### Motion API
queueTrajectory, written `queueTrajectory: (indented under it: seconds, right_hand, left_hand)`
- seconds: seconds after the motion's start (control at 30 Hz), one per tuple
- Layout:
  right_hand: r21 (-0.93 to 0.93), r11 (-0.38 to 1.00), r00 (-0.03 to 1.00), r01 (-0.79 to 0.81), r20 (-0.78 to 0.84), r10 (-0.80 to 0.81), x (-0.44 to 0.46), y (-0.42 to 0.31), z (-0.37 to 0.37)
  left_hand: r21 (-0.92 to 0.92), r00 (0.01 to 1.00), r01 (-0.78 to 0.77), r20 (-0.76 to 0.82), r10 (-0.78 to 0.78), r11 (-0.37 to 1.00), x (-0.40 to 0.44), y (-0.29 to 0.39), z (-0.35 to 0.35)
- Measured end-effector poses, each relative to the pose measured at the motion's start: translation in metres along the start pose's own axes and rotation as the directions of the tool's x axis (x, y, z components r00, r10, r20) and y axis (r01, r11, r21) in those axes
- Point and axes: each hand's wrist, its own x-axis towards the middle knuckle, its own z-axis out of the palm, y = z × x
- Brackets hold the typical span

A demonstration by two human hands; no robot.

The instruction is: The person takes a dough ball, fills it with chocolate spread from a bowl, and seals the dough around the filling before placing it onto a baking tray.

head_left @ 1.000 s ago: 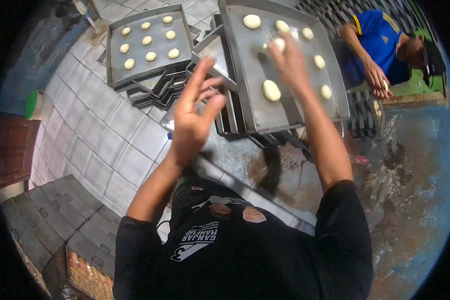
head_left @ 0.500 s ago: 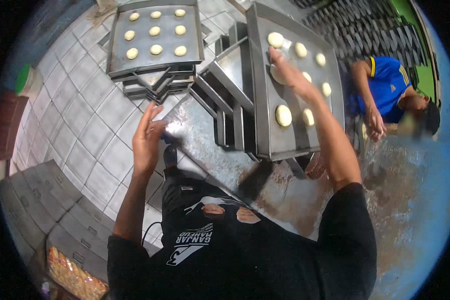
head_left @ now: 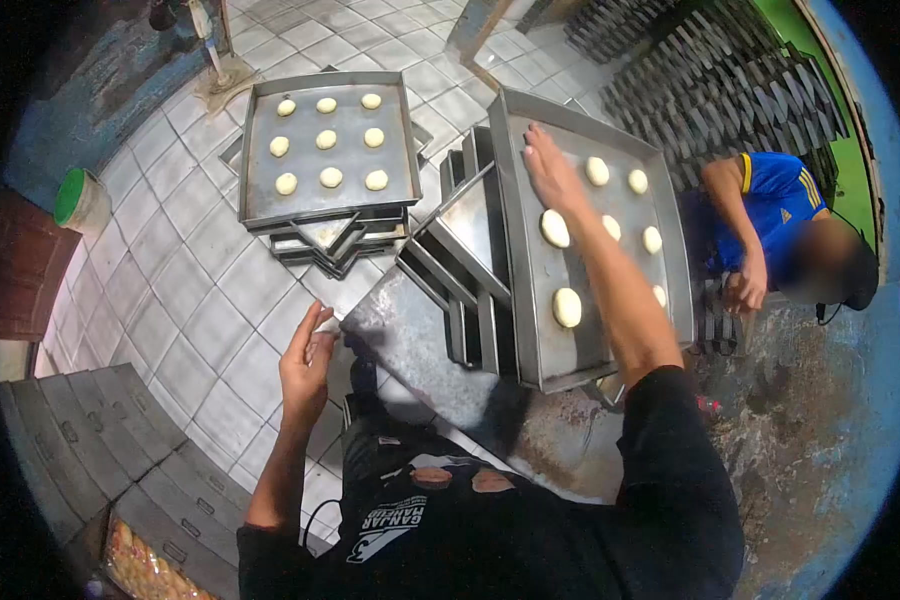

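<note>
My right hand (head_left: 554,178) lies flat, fingers stretched out, over the far left corner of a metal baking tray (head_left: 610,295) on a stack of trays. Whatever is under the palm is hidden. Pale dough balls sit on this tray, the nearest being a dough ball (head_left: 555,228) by my wrist and another dough ball (head_left: 567,307) closer to me. My left hand (head_left: 306,362) hovers above the floor beside the metal table (head_left: 400,310), empty, fingers apart and slightly bent. Beyond it, a second tray (head_left: 305,205) carries several round dough balls in rows.
Stacked trays (head_left: 470,215) stand crosswise beneath the right-hand tray. At right, a co-worker in a blue shirt (head_left: 775,190) has their hands together. Dark trays (head_left: 710,90) are piled behind. A green-lidded bucket (head_left: 82,200) and grey boxes (head_left: 100,430) are at left.
My right hand has moved from the middle ball of the left column to the far corner of the tray. The whole view has shifted, so the trays appear lower. My left hand stays empty.
</note>
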Motion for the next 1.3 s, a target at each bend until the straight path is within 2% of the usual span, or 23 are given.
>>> queueTrajectory:
  seconds: [0.1, 0.13, 0.17, 0.23, 0.3, 0.37, 0.43, 0.5, 0.53, 0.57, 0.6, 0.63, 0.7, 0.77, 0.83, 0.87, 0.9, 0.93, 0.97, 1.03, 1.1, 1.23, 1.3]
  right_hand:
    - [-0.010, 0.998, 0.992, 0.058, 0.109, -0.056, 0.002, -0.003, -0.008]
    - [0.329, 0.923, 0.964, -0.201, 0.236, 0.126, -0.003, -0.029, -0.039]
    - [0.589, 0.689, 0.896, -0.422, 0.385, 0.219, 0.009, -0.056, -0.070]
    - [0.773, 0.508, 0.924, -0.380, 0.302, 0.233, 0.022, -0.013, -0.094]
    - [0.722, 0.625, 0.946, -0.297, 0.132, 0.296, 0.021, 0.054, -0.108]
    - [0.308, 0.830, 0.885, -0.464, 0.134, 0.445, 0.005, 0.051, -0.121]
    - [-0.265, 0.954, 0.979, -0.138, 0.113, 0.172, -0.018, 0.093, -0.058]
    - [-0.210, 0.965, 0.980, -0.159, 0.087, 0.181, -0.020, 0.102, -0.055]
    - [0.223, 0.907, 0.933, -0.358, 0.130, 0.336, -0.016, 0.087, -0.077]
    - [0.601, 0.646, 0.875, -0.470, 0.222, 0.430, -0.010, 0.069, -0.106]
    - [0.625, 0.671, 0.908, -0.400, 0.170, 0.382, -0.009, 0.056, -0.137]
    - [0.772, 0.552, 0.898, -0.316, 0.055, 0.437, -0.008, 0.046, -0.154]
    - [0.808, 0.565, 0.930, -0.167, -0.062, 0.362, -0.031, 0.017, -0.197]
    - [0.775, 0.625, 0.937, -0.094, -0.144, 0.320, -0.075, -0.019, -0.216]
    - [0.574, 0.819, 0.959, -0.029, -0.215, 0.184, -0.140, -0.073, -0.224]
    - [0.521, 0.852, 0.962, -0.052, -0.201, 0.182, -0.178, -0.120, -0.225]
    - [0.674, 0.738, 0.989, 0.022, -0.124, 0.083, -0.214, -0.131, -0.208]
    - [0.505, 0.862, 0.998, 0.035, -0.054, -0.009, -0.253, -0.156, -0.211]
    - [0.590, 0.798, 0.985, 0.123, 0.028, -0.172, -0.284, -0.161, -0.197]
    - [0.807, 0.574, 0.934, -0.141, 0.301, -0.193, -0.335, -0.175, -0.182]
    - [0.786, 0.565, 0.892, -0.251, 0.415, -0.181, -0.378, -0.163, -0.151]
    - [0.768, 0.397, 0.858, -0.503, 0.497, 0.127, -0.475, -0.111, -0.045]
    - [0.665, 0.544, 0.855, -0.512, 0.458, 0.244, -0.511, -0.094, -0.018]
  left_hand:
    - [0.004, 0.999, 0.035, 0.016, -0.035, 0.999, 0.009, 0.003, -0.001]
    - [-0.016, 0.999, 0.022, 0.036, -0.022, 1.000, 0.013, 0.003, 0.003]
    - [-0.027, 0.999, 0.006, 0.049, -0.004, 1.000, 0.020, 0.004, 0.006]
    - [0.069, 0.994, -0.036, 0.106, 0.028, 0.997, 0.024, 0.007, 0.008]
    - [0.035, 0.995, 0.005, 0.100, -0.008, 0.999, 0.021, 0.009, 0.003]
    - [0.147, 0.998, -0.029, 0.054, 0.022, 0.989, 0.016, -0.002, -0.012]
    - [0.140, 0.998, -0.046, 0.057, 0.038, 0.989, 0.009, 0.002, -0.008]
    - [0.131, 0.997, -0.015, 0.074, 0.005, 0.991, 0.003, -0.004, 0.000]
    - [0.117, 0.993, -0.066, 0.108, 0.053, 0.991, 0.002, -0.007, 0.006]
    - [0.146, 0.990, -0.103, 0.114, 0.086, 0.984, 0.000, -0.003, 0.017]
    - [0.138, 0.986, -0.089, 0.154, 0.067, 0.986, -0.001, 0.006, 0.029]
    - [0.134, 0.980, -0.066, 0.193, 0.039, 0.989, -0.008, 0.012, 0.042]
    - [0.029, 0.932, -0.016, 0.362, 0.005, 0.999, -0.013, 0.029, 0.071]
    - [-0.143, 0.847, 0.168, 0.528, -0.068, 0.975, -0.021, 0.046, 0.111]
    - [-0.070, 0.810, 0.247, 0.562, -0.166, 0.967, -0.031, 0.072, 0.162]
    - [-0.045, 0.791, 0.311, 0.566, -0.232, 0.949, -0.035, 0.082, 0.185]
    - [-0.006, 0.789, 0.340, 0.546, -0.281, 0.941, -0.034, 0.078, 0.203]
    - [-0.009, 0.820, 0.338, 0.494, -0.289, 0.941, -0.034, 0.075, 0.219]
    - [-0.006, 0.847, 0.337, 0.438, -0.300, 0.942, -0.034, 0.071, 0.231]
    - [-0.058, 0.863, 0.355, 0.405, -0.303, 0.933, -0.023, 0.054, 0.247]
    - [-0.174, 0.924, 0.336, 0.251, -0.288, 0.926, -0.039, 0.069, 0.259]
    - [-0.296, 0.955, 0.293, 0.148, -0.259, 0.909, -0.044, 0.068, 0.240]
    - [-0.324, 0.957, 0.287, 0.129, -0.258, 0.902, -0.040, 0.070, 0.207]
